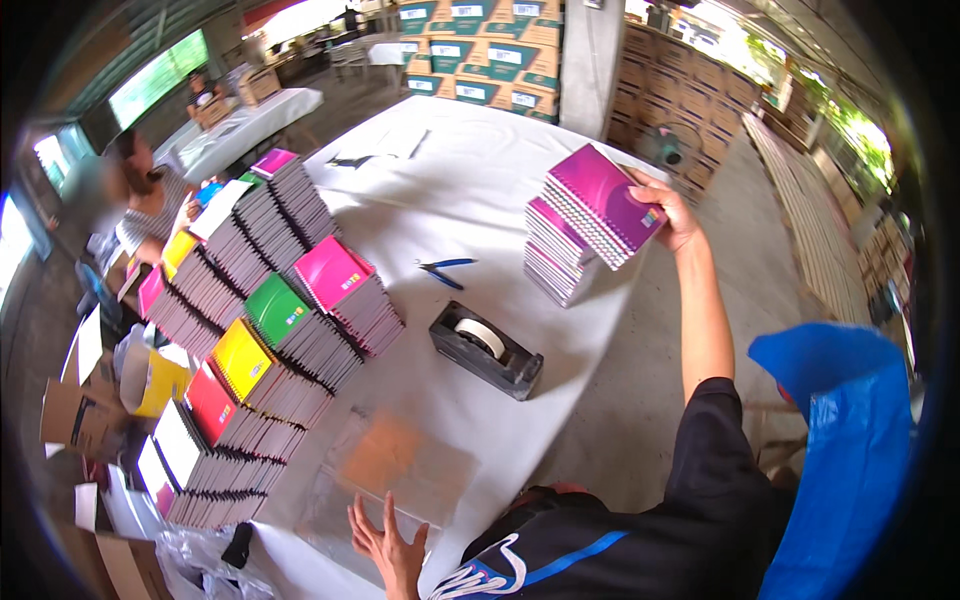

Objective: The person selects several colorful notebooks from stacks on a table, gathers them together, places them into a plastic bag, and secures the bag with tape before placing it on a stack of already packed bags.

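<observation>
My right hand [668, 210] is closed on the edge of a purple spiral notebook [606, 198] at the far right of the table. It is beside and above a stack of similar notebooks [556, 255]; I cannot tell how many are in the grip. My left hand [388, 548] has its fingers spread and holds nothing, close to the near edge of a clear plastic sheet or bag [440, 485], where an orange-brown patch shows. Between the hands sits a black tape dispenser [487, 350] with a white roll. Blue-handled pliers or cutters [443, 271] lie just beyond it.
Tall stacks of spiral notebooks [290, 375] with pink, green, yellow, red and white covers fill the table's left side. Another person [150, 200] is behind them. Cartons [480, 50] are piled at the back, near a pillar [590, 70]. Blue material [845, 430] hangs at my right.
</observation>
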### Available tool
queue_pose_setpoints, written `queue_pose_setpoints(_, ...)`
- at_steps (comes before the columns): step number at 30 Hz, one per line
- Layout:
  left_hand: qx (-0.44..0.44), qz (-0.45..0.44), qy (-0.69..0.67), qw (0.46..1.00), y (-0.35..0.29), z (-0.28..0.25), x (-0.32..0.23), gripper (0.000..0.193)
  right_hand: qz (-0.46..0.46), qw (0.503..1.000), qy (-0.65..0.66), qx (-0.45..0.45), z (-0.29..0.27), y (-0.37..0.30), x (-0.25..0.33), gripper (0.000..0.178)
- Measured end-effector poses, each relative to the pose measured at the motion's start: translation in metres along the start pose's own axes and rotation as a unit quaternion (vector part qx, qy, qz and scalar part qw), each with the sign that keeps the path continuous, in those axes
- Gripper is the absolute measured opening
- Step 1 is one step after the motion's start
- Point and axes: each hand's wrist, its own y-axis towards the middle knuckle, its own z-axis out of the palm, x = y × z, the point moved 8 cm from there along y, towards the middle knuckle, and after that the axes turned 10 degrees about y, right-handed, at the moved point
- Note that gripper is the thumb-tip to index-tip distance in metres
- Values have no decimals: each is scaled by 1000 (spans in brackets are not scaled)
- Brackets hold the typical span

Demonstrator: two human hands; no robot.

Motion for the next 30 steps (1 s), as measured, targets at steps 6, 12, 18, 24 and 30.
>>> queue_pose_setpoints(6,-15,-89,28,996,-3,-5,12,86,85,992,-96,-17,-40,69,-40,63)
queue_pose_setpoints(12,-11,-36,-2,999,17,-3,-25,86,89,947,-294,-93,-73,73,-31,52)
queue_pose_setpoints(18,1,278,-285,917,109,-31,-198,102,-66,963,-216,-148,-77,59,-45,62)
queue_pose_setpoints(24,143,261,-598,744,292,35,-363,97,-230,944,-48,-230,-108,9,-109,75)
queue_pose_setpoints(30,-7,200,-728,656,374,84,-433,52,-243,900,-4,-362,-128,44,-165,58)
